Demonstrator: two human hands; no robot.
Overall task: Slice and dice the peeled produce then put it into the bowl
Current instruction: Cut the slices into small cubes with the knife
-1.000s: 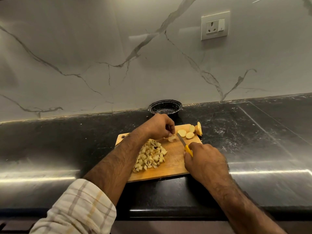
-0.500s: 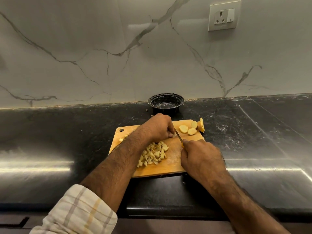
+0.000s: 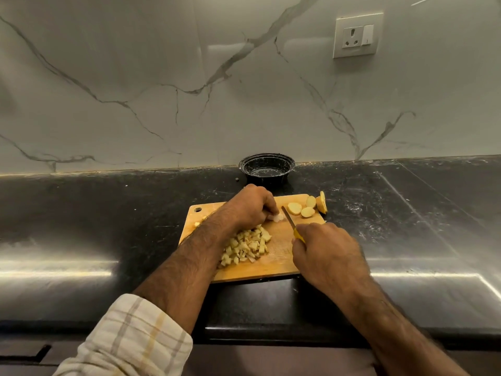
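Produce piece (image 3: 276, 217), pale, on wooden cutting board (image 3: 282, 263), pinned under curled fingertips of left hand (image 3: 250, 206). Knife (image 3: 291, 222) blade just at 3 o'clock of it, tip pointing to 11; yellow handle gripped in closed right hand (image 3: 326, 255). Diced pile (image 3: 248, 246) at 6 o'clock of left hand. Round slices (image 3: 301, 208) at board's 1 o'clock corner. Black bowl (image 3: 267, 169) at 12 o'clock, beyond board.

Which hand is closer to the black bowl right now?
Left. The left hand sits just in front of the black bowl; the right hand, gripping the knife, is farther back.
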